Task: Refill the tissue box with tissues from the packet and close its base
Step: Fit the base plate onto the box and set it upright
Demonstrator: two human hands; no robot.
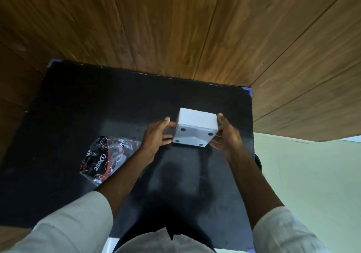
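**White box held base-up at frame centre**

I see both hands clasping the white tissue box (196, 127): left hand (156, 137) and right hand (227, 135) press opposite sides, its footed base facing me. Lower left, the crumpled packet (105, 158) reads "Dove" on the black table (78, 100).

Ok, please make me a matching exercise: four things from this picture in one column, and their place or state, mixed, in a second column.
Things:
1. tissue box
2. packet
3. left hand
4. right hand

Place or state:
a. lies flat on the black table
b. on the box's right side
c. tilted, base with round feet facing the camera
d. on the box's left side

Pairs: 1-c, 2-a, 3-d, 4-b
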